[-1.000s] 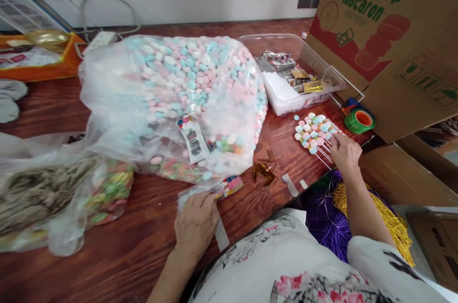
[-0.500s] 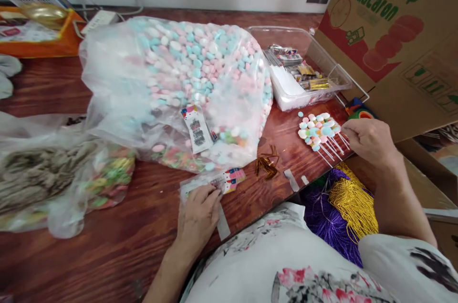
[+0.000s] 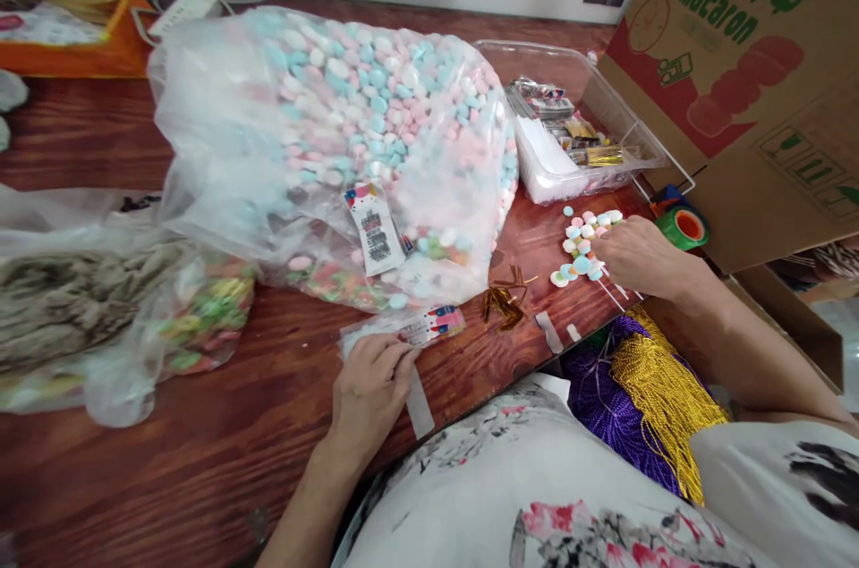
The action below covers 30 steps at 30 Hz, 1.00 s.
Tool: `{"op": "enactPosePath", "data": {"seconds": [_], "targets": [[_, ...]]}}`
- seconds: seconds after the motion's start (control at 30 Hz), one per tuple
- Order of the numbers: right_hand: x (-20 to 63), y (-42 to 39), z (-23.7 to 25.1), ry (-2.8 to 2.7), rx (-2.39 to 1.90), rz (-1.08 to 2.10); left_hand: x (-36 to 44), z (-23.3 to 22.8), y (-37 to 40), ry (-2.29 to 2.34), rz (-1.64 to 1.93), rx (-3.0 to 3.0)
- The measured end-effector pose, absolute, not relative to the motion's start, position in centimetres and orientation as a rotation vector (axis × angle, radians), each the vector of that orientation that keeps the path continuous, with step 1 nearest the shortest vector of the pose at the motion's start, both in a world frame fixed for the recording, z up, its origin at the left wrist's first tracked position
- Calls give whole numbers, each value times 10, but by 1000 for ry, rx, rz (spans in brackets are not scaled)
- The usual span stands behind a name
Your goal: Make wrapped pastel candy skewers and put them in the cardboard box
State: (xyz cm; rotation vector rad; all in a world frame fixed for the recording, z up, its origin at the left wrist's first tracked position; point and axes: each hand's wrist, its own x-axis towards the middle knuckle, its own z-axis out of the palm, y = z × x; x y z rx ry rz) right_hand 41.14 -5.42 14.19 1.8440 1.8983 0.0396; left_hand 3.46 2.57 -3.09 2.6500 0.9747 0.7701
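My left hand (image 3: 369,394) presses flat on a small clear packet with a colourful printed header (image 3: 420,331) near the front edge of the wooden table (image 3: 201,452). My right hand (image 3: 637,257) rests on a cluster of pastel candies on white sticks (image 3: 582,244) at the table's right edge, its fingers curled over the sticks. A big clear bag of pink, blue and white candies (image 3: 342,139) lies in the middle, with a barcode tag (image 3: 376,228) on its front.
A clear plastic tray (image 3: 570,139) of packets and gold twist ties stands at the back right. Loose gold ties (image 3: 503,300) lie by the packet. A green tape roll (image 3: 681,226) and a cardboard box (image 3: 752,85) are at the right. More bags (image 3: 100,317) lie left. Purple and gold tassels (image 3: 637,389) hang below.
My right hand has moved left from the stick ends onto the candy cluster, pushing some candies apart. My left hand has stayed on the packet. The view has tilted down slightly.
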Motion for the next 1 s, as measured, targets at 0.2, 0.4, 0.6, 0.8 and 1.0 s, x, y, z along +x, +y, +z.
{"op": "enactPosePath", "data": {"seconds": [0.2,0.4,0.6,0.8,1.0], "targets": [[417,-59,146,1760,1830,14,39,-27,23,1048,588,2743],[435,-88,143,1662,1863,-81,41,-28,25,1053,639,2760],[439,-105,145,1709,1823,-117,40,-32,29,1074,714,2718],[425,-93,147,1775,1784,-60,38,-29,29,1069,712,2655],[418,-84,144,1965,1693,25,34,-34,27,1045,737,2610]]}}
